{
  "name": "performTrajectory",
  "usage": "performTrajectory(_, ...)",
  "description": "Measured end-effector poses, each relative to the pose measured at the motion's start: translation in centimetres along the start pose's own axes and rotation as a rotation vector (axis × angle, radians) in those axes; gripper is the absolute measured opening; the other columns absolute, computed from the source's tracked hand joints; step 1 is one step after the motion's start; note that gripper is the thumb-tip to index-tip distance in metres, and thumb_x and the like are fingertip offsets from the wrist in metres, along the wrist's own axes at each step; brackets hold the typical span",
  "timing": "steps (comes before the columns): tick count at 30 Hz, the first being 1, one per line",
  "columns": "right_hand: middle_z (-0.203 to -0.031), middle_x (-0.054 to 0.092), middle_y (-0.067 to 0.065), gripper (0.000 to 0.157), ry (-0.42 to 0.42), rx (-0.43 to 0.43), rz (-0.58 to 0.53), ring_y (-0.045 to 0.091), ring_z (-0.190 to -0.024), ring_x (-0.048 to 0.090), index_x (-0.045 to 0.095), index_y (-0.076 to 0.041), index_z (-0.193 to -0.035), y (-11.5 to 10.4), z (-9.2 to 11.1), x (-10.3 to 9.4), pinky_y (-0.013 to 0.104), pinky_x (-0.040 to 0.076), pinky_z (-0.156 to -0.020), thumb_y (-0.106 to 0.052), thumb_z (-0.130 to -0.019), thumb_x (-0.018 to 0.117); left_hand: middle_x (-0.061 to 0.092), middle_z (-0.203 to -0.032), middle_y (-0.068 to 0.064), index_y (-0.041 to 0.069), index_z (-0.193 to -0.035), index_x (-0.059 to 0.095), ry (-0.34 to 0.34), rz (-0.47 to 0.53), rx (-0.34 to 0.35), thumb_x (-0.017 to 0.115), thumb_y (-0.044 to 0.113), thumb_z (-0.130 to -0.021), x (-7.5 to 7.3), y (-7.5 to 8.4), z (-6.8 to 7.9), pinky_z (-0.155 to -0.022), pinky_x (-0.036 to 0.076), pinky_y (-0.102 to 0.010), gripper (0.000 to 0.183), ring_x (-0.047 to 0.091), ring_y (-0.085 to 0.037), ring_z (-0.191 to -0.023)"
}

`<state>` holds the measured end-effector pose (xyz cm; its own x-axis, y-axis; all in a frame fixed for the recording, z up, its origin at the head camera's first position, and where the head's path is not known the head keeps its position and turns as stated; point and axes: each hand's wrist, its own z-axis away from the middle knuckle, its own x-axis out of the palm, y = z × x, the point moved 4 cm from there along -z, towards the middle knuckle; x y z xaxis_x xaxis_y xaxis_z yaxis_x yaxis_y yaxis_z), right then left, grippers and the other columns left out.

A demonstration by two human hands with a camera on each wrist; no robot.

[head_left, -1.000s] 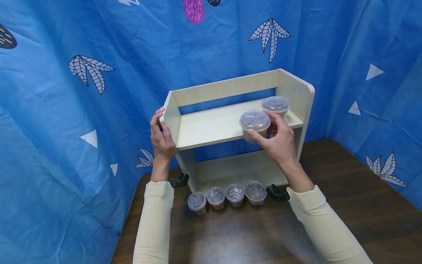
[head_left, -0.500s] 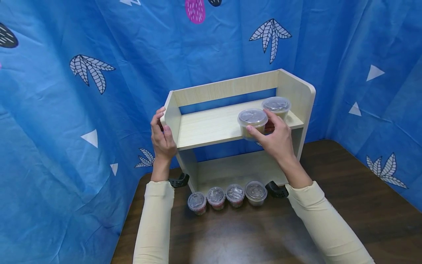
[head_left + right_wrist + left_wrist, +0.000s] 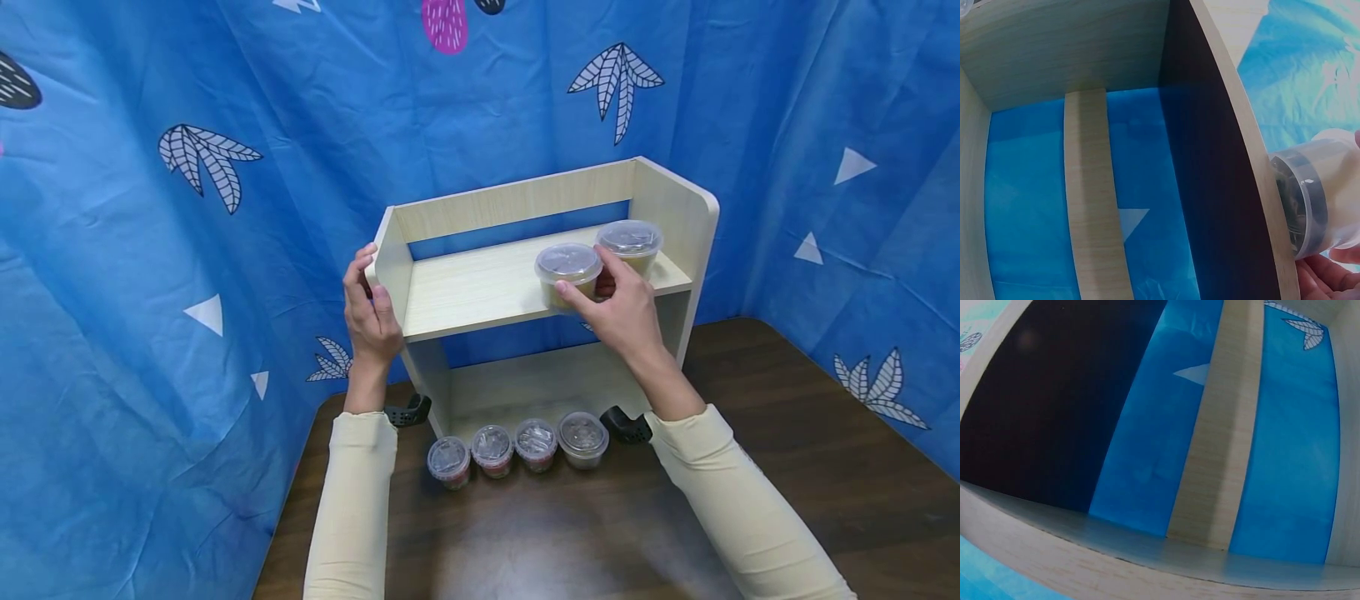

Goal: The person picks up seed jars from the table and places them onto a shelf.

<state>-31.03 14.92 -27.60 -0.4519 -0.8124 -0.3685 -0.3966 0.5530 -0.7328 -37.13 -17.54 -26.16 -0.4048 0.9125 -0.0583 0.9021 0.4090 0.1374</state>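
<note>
Against the front of the pale wooden shelf unit's upper board (image 3: 472, 279), my right hand (image 3: 626, 312) holds a clear lidded plastic cup (image 3: 567, 265) of yellowish contents, thumb in front and fingers at its side. In the right wrist view the cup (image 3: 1338, 187) lies along the board edge, with part of my right hand (image 3: 1329, 278) below. Another such cup (image 3: 630, 242) stands at the board's right end, just behind my right fingers. My left hand (image 3: 371, 321) rests on the left side panel (image 3: 392, 271); it is out of sight in the left wrist view.
In front of the unit, a row of several lidded cups stands on the dark wooden table (image 3: 547, 533): smaller ones with reddish contents (image 3: 492, 451) and a larger one (image 3: 582, 439) at the right. A blue patterned curtain (image 3: 480, 108) hangs behind and on both sides.
My right hand has moved the held cup slightly left and up along the upper board's front. The left hand and the other cups have stayed in place.
</note>
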Motion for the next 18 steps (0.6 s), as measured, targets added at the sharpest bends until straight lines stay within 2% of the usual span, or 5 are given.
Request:
performTrajectory(7, -0.117, 0.061, 0.022, 0.078, -0.005, 0.01, -0.004, 0.035, -0.102, 0.061, 0.043, -0.002, -0.147, 0.02, -0.21, 0.29, 0.05, 0.05, -0.091, -0.038, -0.086, 0.074, 0.049, -0.14, -0.018, 0.003, -0.132, 0.04, -0.009, -0.017, -0.007, 0.037, 0.029, -0.099, -0.06, -0.17, 0.04, -0.098, 0.048, -0.045, 0.042, 0.053, -0.033, -0.121)
performTrajectory(18, -0.118, 0.062, 0.021, 0.075, -0.023, 0.019, -0.001, 0.035, -0.103, 0.062, 0.044, -0.003, -0.146, -0.13, -0.49, 0.82, 0.05, 0.05, -0.092, -0.039, -0.087, 0.072, 0.049, -0.141, -0.017, 0.004, -0.132, 0.039, -0.01, -0.024, -0.006, 0.037, 0.032, -0.1, -0.06, -0.26, 0.09, -0.099, 0.048, -0.046, 0.042, 0.053, -0.033, -0.122)
